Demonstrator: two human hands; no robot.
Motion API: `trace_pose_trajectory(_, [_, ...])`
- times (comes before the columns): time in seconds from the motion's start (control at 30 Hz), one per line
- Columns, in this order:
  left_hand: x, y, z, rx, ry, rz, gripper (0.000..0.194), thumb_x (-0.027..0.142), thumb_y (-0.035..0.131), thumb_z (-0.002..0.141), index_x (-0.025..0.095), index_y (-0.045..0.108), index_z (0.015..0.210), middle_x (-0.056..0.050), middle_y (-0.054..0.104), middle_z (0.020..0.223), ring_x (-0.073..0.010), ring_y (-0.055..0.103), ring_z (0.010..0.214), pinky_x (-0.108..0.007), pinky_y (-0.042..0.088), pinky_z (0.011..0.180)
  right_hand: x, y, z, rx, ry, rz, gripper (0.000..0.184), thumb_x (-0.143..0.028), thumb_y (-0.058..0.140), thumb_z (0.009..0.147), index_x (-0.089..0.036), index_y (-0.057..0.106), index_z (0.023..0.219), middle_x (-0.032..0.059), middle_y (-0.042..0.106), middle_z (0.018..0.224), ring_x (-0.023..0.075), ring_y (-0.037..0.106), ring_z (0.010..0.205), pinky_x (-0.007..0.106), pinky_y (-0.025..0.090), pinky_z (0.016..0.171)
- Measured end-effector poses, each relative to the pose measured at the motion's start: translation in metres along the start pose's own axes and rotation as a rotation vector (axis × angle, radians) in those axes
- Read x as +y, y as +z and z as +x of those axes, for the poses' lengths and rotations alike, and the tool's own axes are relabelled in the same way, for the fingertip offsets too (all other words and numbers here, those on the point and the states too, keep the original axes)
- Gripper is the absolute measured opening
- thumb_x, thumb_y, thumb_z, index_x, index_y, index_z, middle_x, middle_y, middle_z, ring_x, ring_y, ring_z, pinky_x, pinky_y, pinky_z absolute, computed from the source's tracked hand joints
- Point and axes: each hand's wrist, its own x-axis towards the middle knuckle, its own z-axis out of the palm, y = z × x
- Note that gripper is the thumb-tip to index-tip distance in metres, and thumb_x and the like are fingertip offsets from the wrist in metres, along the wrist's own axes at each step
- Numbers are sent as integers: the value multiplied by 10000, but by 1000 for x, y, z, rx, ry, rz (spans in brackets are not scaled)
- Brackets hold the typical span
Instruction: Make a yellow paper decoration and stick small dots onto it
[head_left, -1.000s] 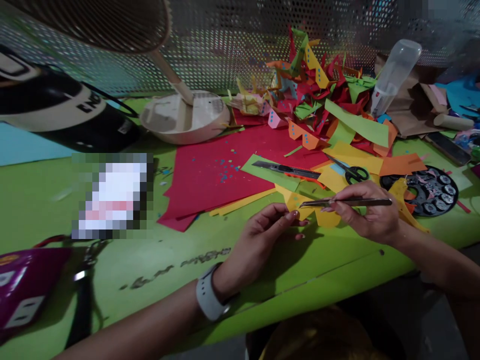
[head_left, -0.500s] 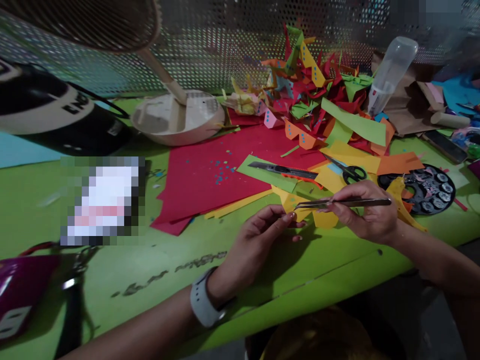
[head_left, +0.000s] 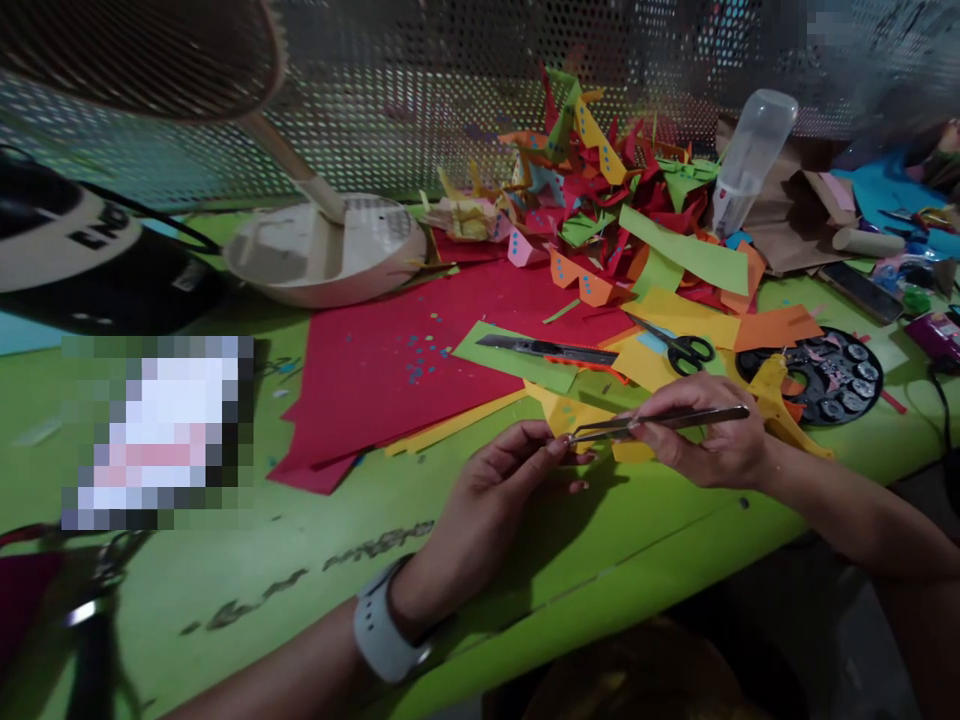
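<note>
My left hand (head_left: 502,485), with a pale watch (head_left: 386,625) on its wrist, is closed, thumb and index fingertip pinched together. What lies between those fingertips is too small to make out. In my right hand (head_left: 709,435) are metal tweezers (head_left: 694,417), their bent tips touching or almost touching the left fingertips. Cut yellow paper (head_left: 562,412) shows just behind the fingers; whether the left hand touches it I cannot tell. Beyond the hands, a box cutter (head_left: 547,350) rests on green paper (head_left: 480,345), and black-handled scissors (head_left: 688,354) lie on yellow sheets.
Red paper (head_left: 360,370) holds small blue bits. Behind it is a heap of folded coloured paper (head_left: 600,190) with a clear bottle (head_left: 757,150). A black round palette (head_left: 847,375) sits right; a white dish (head_left: 315,285) and a blurred-out phone (head_left: 161,420) are left.
The view has swung to the right, so everything on the table appears further left. The tweezers slant more, tips lower at the left fingertips. Both hands keep their grips.
</note>
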Motion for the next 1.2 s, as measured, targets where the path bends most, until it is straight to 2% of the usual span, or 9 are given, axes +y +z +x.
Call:
trace_pose_trajectory(0.2, [0,0,0,11,-7,3,328,365,860,686,182,635,838,8,735,753,-129,679,647,-229,559,645,1,0,2,104,12,-5,65,-180,654,846,-205,640,905,-3,741,761,94,694,616,185,552,576])
trace_pose_trajectory(0.43, [-1,0,-1,29,-14,15,356,369,868,671,178,642,869,-8,745,793,-134,683,653,-239,558,665,1,1,0,2,-57,70,82,-158,650,834,-180,620,907,-1,737,693,100,696,594,175,540,561])
trace_pose_trajectory(0.6, [-1,1,0,29,-5,10,339,356,866,673,179,649,864,-7,742,800,-149,691,722,-241,570,671,1,2,-1,28,-61,53,106,-147,631,826,-197,621,919,-13,740,714,85,676,564,171,530,530])
trace_pose_trajectory(0.73, [-2,-1,1,18,-8,13,338,347,864,678,178,648,877,-3,741,808,-130,683,674,-226,567,655,2,4,-1,28,-101,46,83,-142,612,833,-204,618,889,-29,726,671,85,660,535,183,529,516])
trace_pose_trajectory(1.07, [-4,-2,0,10,-18,10,312,340,865,689,189,654,862,20,730,798,-102,673,667,-191,562,662,3,8,0,66,-145,110,40,-121,628,818,-159,634,828,10,713,646,73,632,515,169,513,523])
trace_pose_trajectory(1.2, [-5,-3,0,8,-23,9,323,345,868,685,185,651,862,20,728,795,-101,676,670,-188,559,664,3,8,0,53,-138,99,61,-123,626,815,-181,629,833,-18,703,638,70,620,508,171,516,522])
